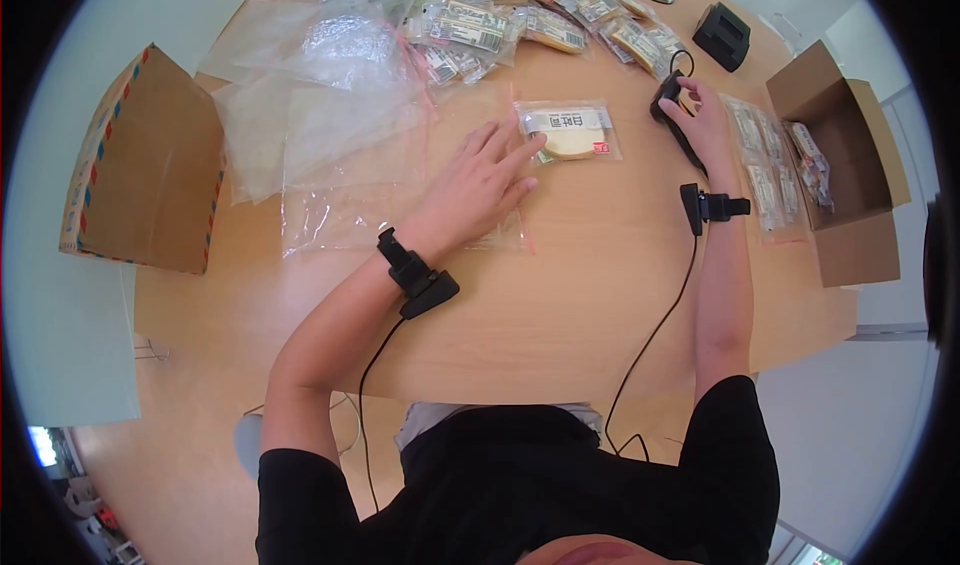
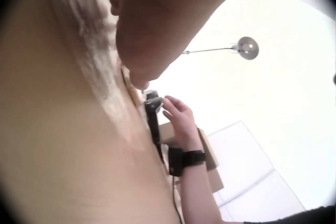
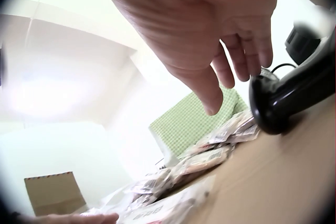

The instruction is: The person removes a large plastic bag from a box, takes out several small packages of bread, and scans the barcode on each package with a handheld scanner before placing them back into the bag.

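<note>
A clear packet with a bread slice and a printed label [image 1: 572, 133] lies flat on the table. My left hand [image 1: 482, 183] reaches its left edge with spread fingers, the fingertips at the packet. At the right, a black handheld device [image 1: 680, 125] with a cable lies on the table. Over its upper end is my right hand [image 1: 705, 130], thumb and fingers apart; in the right wrist view the hand [image 3: 210, 29] hovers beside the black device [image 3: 294, 90] with a gap below the thumb. The left wrist view shows my left hand [image 2: 152, 29] close to the table.
Flat clear bags [image 1: 340, 155] lie to the left, beside an open carton [image 1: 150, 165]. Many packets [image 1: 465, 25] are piled at the back. To the right are a bag of packets [image 1: 765, 165], an open box [image 1: 860, 235] holding packets, and a black dock [image 1: 722, 37].
</note>
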The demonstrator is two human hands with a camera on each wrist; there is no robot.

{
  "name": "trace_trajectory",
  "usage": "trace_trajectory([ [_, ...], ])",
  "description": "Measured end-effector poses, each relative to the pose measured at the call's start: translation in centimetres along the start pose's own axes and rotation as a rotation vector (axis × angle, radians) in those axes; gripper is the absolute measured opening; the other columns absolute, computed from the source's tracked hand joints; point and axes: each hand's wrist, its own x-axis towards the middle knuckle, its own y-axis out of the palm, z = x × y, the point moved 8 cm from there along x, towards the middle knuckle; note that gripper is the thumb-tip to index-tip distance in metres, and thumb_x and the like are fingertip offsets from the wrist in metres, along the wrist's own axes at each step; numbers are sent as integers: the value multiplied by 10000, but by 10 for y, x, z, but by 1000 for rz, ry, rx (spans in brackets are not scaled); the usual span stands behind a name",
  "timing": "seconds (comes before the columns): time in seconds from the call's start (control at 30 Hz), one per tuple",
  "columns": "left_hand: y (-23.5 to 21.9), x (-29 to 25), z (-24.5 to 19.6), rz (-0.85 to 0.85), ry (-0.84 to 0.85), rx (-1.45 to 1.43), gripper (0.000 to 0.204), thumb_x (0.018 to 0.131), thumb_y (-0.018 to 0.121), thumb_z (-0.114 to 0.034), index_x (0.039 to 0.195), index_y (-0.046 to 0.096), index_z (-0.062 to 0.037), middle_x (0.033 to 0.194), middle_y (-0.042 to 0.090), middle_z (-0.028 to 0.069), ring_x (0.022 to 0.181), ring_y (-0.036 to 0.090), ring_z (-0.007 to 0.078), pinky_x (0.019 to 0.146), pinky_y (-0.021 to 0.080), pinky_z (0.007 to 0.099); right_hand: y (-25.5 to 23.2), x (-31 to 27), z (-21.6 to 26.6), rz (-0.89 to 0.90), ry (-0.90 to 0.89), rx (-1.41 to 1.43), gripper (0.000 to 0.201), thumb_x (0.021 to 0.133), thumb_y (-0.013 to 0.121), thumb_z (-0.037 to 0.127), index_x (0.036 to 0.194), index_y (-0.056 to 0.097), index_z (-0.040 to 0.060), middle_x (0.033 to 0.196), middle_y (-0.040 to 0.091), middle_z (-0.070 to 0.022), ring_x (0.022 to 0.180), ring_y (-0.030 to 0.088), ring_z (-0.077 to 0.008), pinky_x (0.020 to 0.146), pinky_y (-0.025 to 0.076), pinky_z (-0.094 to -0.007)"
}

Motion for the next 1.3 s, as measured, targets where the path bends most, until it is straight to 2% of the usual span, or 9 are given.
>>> trace_trajectory([
  [0.2, 8, 2, 9, 0, 3, -9, 571, 1046, 651, -306, 1570, 511, -128, 1646, 429, 215, 1476, 420, 434, 1217, 373, 497, 19, -5, -61, 128, 91, 37, 754, 838, 876, 274, 1463, 595, -40, 1387, 684, -213, 1292, 651, -319, 1112, 492, -400],
  [0.37, 5, 2, 11, -15, 14, -5, 584, 1034, 668, -301, 1568, 510, -127, 1630, 450, 215, 1473, 430, 431, 1213, 377, 498, 20, -2, -34, 222, 115, 59, 736, 866, 863, 213, 1493, 571, -39, 1389, 689, -162, 1252, 661, -232, 1124, 473, -365],
  [0.5, 4, 1, 13, -31, 6, -29, 563, 1033, 668, -296, 1549, 527, -121, 1629, 455, 208, 1481, 424, 431, 1211, 380, 502, 21, -9, 27, 303, 20, 336, 677, 884, 835, 152, 1492, 587, -12, 1379, 700, -121, 1246, 670, -206, 1108, 497, -349],
  [0.7, -3, 3, 17, -141, 11, -63, 377, 996, 715, -288, 1300, 682, -68, 1477, 602, 187, 1417, 512, 383, 1165, 438, 472, 28, -26, 83, 457, -22, 533, 654, 904, 822, 102, 1500, 579, -13, 1397, 676, -87, 1267, 645, -171, 1132, 482, -328],
  [0.9, -14, 7, 2, -131, 44, 6, 255, 951, 759, -224, 1142, 700, -65, 1301, 715, 123, 1230, 650, 314, 1029, 523, 428, 28, -27, 88, 448, -22, 663, 677, 910, 834, 125, 1509, 560, -31, 1408, 666, -92, 1291, 633, -172, 1124, 487, -318],
  [1.0, -13, 8, -6, -134, 163, 111, 211, 953, 750, -192, 1109, 699, -61, 1179, 755, 98, 1094, 694, 300, 948, 551, 416, 26, -27, 92, 441, -24, 664, 686, 914, 833, 132, 1515, 551, -37, 1407, 666, -96, 1288, 635, -173, 1121, 489, -319],
  [1.1, -14, 8, -8, -123, 86, 122, 150, 958, 731, -154, 1062, 689, -54, 1048, 759, 105, 1015, 708, 304, 880, 563, 411, 21, -27, 94, 422, -14, 686, 684, 918, 830, 139, 1519, 550, -32, 1406, 668, -94, 1279, 639, -168, 1118, 490, -316],
  [1.2, -28, 8, -3, -258, -10, 13, 113, 1013, 690, -138, 1058, 666, -37, 963, 741, 116, 939, 722, 295, 817, 562, 417, 13, -28, 101, 399, 14, 729, 687, 922, 824, 131, 1525, 539, -36, 1414, 663, -96, 1274, 640, -155, 1117, 488, -305],
  [1.3, -35, 2, 17, -497, -211, -417, 167, 1082, 632, -176, 1042, 641, -14, 825, 684, 104, 779, 691, 233, 710, 542, 370, 8, -28, 101, 377, 28, 749, 692, 930, 806, 110, 1538, 514, -46, 1418, 660, -101, 1264, 647, -149, 1108, 489, -287],
])
